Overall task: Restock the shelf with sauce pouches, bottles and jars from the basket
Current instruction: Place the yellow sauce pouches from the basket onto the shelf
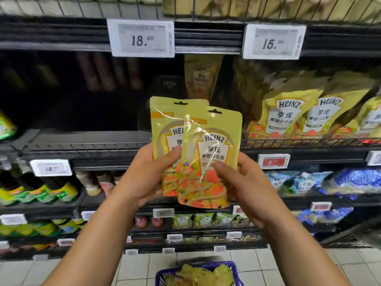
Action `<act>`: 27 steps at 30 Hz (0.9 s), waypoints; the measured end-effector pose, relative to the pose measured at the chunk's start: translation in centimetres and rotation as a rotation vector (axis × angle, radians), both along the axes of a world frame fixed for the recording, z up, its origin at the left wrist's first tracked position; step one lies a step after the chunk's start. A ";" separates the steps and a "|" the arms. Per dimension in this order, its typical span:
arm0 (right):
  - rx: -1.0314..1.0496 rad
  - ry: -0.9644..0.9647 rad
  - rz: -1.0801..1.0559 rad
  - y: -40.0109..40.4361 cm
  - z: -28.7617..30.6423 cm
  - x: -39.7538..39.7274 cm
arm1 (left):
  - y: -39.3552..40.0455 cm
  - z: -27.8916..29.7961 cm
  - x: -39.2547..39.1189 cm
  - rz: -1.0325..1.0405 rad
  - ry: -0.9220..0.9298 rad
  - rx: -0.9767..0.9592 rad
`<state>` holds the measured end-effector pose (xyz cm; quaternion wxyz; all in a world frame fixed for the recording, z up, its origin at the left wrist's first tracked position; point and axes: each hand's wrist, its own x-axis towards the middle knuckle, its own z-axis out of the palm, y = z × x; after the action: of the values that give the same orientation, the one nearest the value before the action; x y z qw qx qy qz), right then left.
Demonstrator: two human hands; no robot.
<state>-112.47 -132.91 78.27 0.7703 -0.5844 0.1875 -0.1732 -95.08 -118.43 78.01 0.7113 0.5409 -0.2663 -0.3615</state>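
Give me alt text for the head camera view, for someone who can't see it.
The left hand and right hand hold two yellow Heinz pouches before a shelf of matching pouches; a blue basket sits on the floor.

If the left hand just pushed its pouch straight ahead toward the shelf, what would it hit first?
Probably nothing at first: the left hand with its pouch faces a dark gap on the shelf. A lone pouch stands farther back, slightly right. Depth is hard to judge.

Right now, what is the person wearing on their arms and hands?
No sleeves show: both forearms are bare down to the picture's bottom edge. No gloves or watch either. The right hand has a thin ring on one finger. The left hand wears nothing.
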 end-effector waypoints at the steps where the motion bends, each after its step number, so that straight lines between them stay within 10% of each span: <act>1: -0.003 -0.002 0.004 -0.3 0.1 -0.1 | -0.1 0.3 0.2 0.016 -0.007 0.004; 12: -0.053 -0.035 -0.075 -7.0 3.2 -1.4 | -10.6 7.3 5.8 0.333 -0.278 0.155; 27: -0.213 0.007 -0.084 -7.1 3.8 1.1 | -16.9 6.4 9.6 0.132 -1.100 0.307</act>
<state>-111.34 -140.01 82.06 0.6954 -0.6550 0.1953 -0.2222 -85.50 -135.36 84.38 0.4025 0.7619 -0.5071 -0.0161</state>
